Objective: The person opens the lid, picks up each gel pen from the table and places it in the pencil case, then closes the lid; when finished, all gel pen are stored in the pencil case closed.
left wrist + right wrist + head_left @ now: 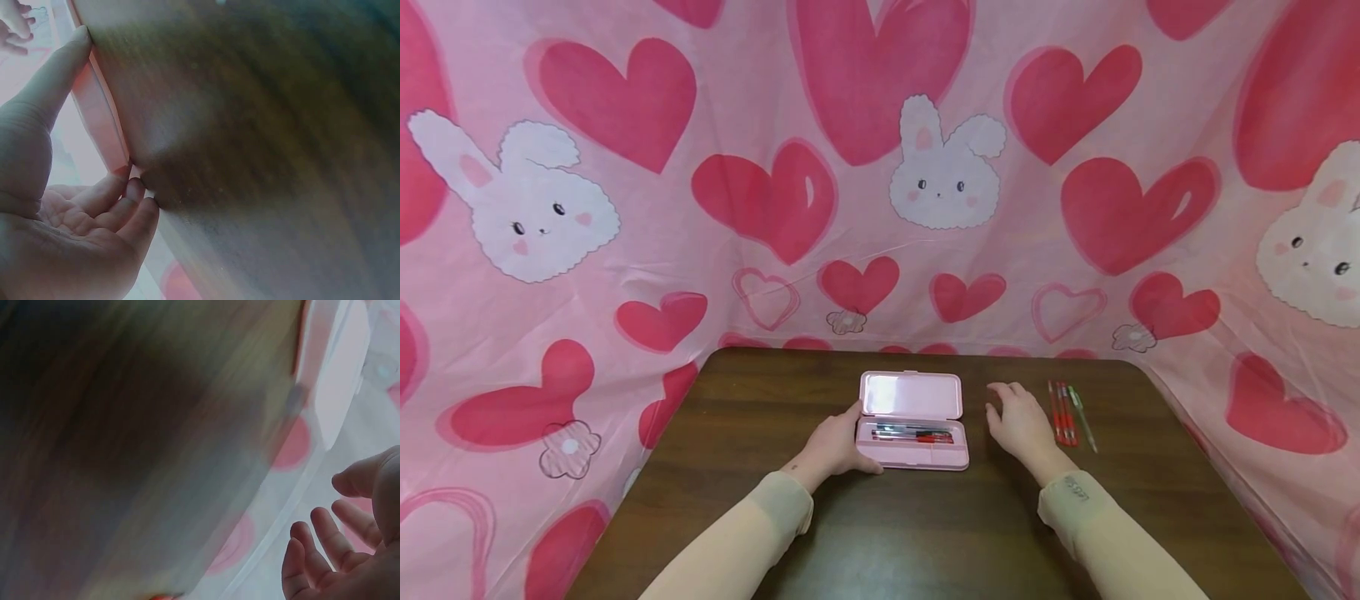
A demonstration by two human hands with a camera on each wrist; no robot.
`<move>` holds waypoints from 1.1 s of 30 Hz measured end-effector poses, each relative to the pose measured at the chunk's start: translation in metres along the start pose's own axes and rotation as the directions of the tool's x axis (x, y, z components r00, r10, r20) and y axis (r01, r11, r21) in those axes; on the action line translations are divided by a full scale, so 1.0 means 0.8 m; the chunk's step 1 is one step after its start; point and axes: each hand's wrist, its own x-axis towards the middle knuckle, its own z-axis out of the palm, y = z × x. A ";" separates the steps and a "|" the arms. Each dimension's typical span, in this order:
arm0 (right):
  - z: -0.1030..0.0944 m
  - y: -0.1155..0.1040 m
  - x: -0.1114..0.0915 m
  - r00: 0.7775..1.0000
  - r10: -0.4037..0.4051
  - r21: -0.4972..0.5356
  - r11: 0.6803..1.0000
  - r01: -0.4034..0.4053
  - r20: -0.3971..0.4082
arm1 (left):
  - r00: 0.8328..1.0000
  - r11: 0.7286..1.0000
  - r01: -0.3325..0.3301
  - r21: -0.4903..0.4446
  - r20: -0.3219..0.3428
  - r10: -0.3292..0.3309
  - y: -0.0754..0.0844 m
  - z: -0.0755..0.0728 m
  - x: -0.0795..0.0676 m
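Note:
A pink pencil case (895, 456) lies on the table with its lid (934, 401) tipped back. Several pens (916, 434), some with red or dark parts, lie lengthwise in its tray. My left hand (833, 446) holds the case's left end, thumb at the front corner and fingers along the side; the left wrist view shows thumb and fingertips against the pink wall (103, 115). To the right of the case is my right hand (1021, 421), its fingers loosely bent and nothing in them. Just right of that hand lie several red pens (1063, 412) and one light green pen (1082, 417).
The dark brown wooden table (730, 500) ends at the back against a pink cloth (865, 208) printed with hearts and rabbits. This cloth also hangs along the left and right sides.

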 end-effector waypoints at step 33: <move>-0.055 0.138 0.010 0.877 0.452 0.006 0.888 -0.459 0.164 | 1.000 1.000 -0.008 -0.007 -0.003 0.008 -0.001 0.000 0.001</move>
